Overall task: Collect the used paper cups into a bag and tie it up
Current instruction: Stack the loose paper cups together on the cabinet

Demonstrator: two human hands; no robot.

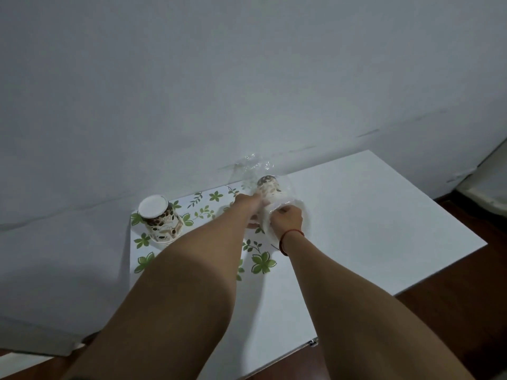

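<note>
A clear plastic bag stands near the wall at the table's back, with a brown-patterned paper cup inside it, bottom end up. My left hand grips the cup and the bag's mouth from the left. My right hand, with a red string on the wrist, pinches the bag's rim from the right. A stack of upside-down patterned paper cups stands to the left on the leaf-print cloth, apart from both hands.
The white table runs along a white wall. A leaf-print cloth covers its left part. Dark wooden floor shows past the table's right and front edges.
</note>
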